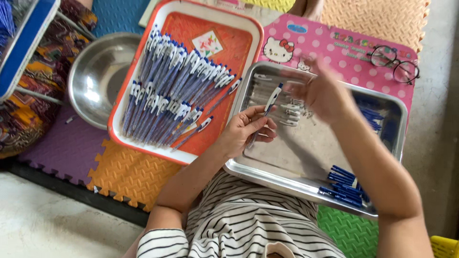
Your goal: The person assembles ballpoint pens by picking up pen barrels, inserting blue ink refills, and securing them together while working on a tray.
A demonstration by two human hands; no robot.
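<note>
Left hand [241, 134] fingers clamped on blue-and-white pen [268, 107], long axis steep, white tip up-right; right hand [320, 93] fingers blurred, unclear.

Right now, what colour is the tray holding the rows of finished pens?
Orange-red tray with a white rim, head view.

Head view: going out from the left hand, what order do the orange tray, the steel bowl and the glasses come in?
From the left hand, which holds a pen:
1. Orange tray, right beside it on its left, full of pens.
2. Steel bowl, further left, past the tray.
3. Glasses, far upper right on the pink mat.
</note>
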